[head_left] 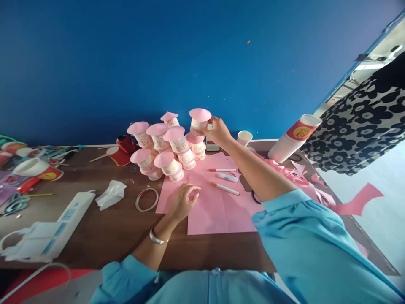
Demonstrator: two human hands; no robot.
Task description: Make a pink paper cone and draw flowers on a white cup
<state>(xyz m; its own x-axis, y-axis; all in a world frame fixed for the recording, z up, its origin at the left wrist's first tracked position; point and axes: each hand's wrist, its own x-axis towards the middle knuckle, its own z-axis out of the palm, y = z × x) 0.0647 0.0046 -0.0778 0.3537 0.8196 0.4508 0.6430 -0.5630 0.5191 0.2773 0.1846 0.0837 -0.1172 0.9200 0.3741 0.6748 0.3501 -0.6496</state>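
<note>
Near the centre of the frame, a paper cup [198,126] capped with a pink paper cone [200,114] is held at its right side by the right hand [219,131], the fingers closed around the wall. It is held just over a pink-topped column [198,147] at the right edge of the cup cluster [179,145]; whether the two touch cannot be told. The left hand [183,202] is half open, fingers loosely curled, with nothing seen in its grasp, at the pink paper sheets [221,219] on the bench [228,252].

The cup is best gripped lightly, since thin card is easily dented, and the cone is best left unpressed. The base should be kept level and centred over the point below, as a sloped tip seems likely to give poor support. Neighbouring columns, closely packed, could be knocked if the wrist is swung sideways; the hand is best withdrawn to the right.

The cup walls are printed with a floral pattern and tapered; the cones are shallow, matte and wide-brimmed. The sheets are flat and smooth, while the paper scraps [294,176] at centre right are curled and creased. Slim white markers [225,188] are laid across the paper.
</note>
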